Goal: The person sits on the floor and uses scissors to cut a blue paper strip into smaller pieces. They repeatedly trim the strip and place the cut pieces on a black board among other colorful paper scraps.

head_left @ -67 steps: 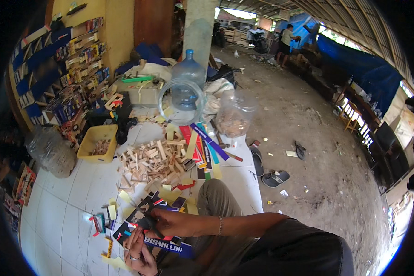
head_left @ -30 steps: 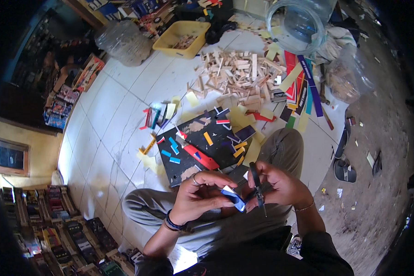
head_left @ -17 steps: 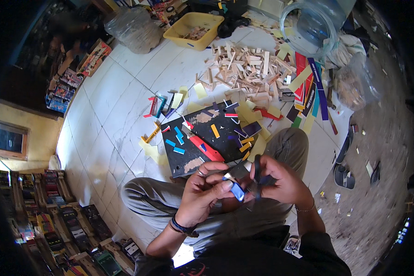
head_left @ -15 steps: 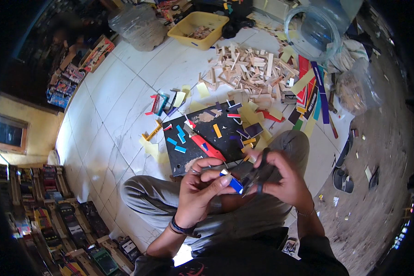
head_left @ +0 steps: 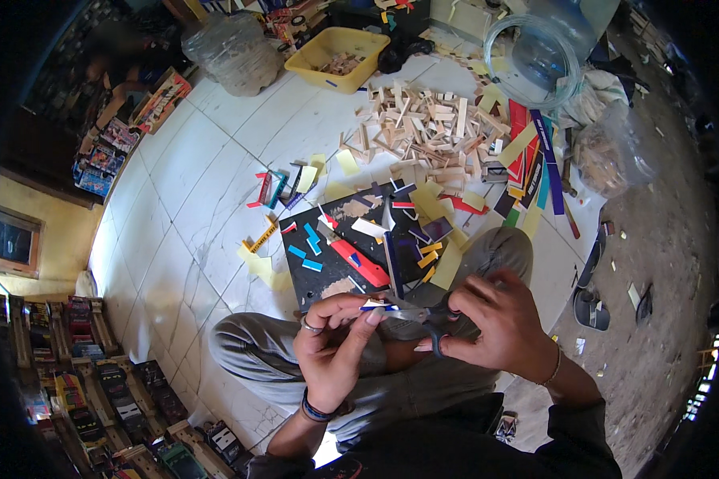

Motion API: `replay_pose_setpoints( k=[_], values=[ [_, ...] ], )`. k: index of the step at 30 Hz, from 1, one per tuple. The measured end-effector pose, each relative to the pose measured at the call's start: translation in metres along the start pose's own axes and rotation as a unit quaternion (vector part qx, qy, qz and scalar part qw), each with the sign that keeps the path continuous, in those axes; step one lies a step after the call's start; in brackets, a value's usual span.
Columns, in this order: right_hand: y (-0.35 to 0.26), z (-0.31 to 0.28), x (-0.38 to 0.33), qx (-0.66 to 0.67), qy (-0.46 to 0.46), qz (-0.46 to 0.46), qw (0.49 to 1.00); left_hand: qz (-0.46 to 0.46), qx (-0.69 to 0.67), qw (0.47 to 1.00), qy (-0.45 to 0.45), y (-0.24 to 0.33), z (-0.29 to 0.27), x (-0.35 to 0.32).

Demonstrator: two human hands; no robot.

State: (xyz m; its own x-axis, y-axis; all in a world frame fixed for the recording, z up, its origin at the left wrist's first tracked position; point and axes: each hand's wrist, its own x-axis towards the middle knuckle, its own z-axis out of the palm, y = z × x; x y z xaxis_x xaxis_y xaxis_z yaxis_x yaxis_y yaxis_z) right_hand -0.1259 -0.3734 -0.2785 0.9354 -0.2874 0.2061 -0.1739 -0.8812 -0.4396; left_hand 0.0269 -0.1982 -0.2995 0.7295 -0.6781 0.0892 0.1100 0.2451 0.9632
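My left hand [head_left: 334, 347] pinches a small blue-and-white strip [head_left: 373, 306] between thumb and fingers, above my crossed legs. From the right, my right hand [head_left: 495, 323] grips black-handled scissors [head_left: 435, 315], fingers through the loops. Their blades reach the strip's right end; whether they cut into it I cannot tell. Just beyond my hands lies a black board [head_left: 307, 291]. A red utility knife [head_left: 358, 262] rests on it, among small light-blue pieces [head_left: 312, 265], a white piece [head_left: 369, 227] and orange bits [head_left: 429, 254]. A dark narrow strip [head_left: 392, 263] shows at the board's right.
A heap of small wooden pieces [head_left: 431, 120] covers the tiles beyond the board, with long coloured strips [head_left: 547, 160] at its right. Farther back stand a yellow basin [head_left: 327, 78] and a clear bag [head_left: 236, 56]. Packed goods [head_left: 112, 383] fill the lower left; sandals [head_left: 591, 310] lie right.
The scissors, blurred before, now sit level with their blades at the strip. My left hand has turned the strip nearly edge-on. A white piece and a dark strip now show over the board.
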Motion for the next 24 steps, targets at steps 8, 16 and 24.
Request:
replay_pose_setpoints(
  k=[8,16,24],
  values=[
    [-0.003,-0.003,0.005,0.026,-0.009,0.001,1.000,-0.019,-0.057,0.998,-0.016,0.000,-0.005,0.002],
    [-0.009,-0.010,0.006,0.053,-0.043,0.004,0.998,-0.016,-0.062,0.998,-0.018,-0.002,-0.006,0.003],
    [-0.018,-0.019,0.005,0.072,-0.056,-0.009,0.996,-0.023,-0.065,0.997,-0.038,-0.001,-0.008,0.006]
  ],
)
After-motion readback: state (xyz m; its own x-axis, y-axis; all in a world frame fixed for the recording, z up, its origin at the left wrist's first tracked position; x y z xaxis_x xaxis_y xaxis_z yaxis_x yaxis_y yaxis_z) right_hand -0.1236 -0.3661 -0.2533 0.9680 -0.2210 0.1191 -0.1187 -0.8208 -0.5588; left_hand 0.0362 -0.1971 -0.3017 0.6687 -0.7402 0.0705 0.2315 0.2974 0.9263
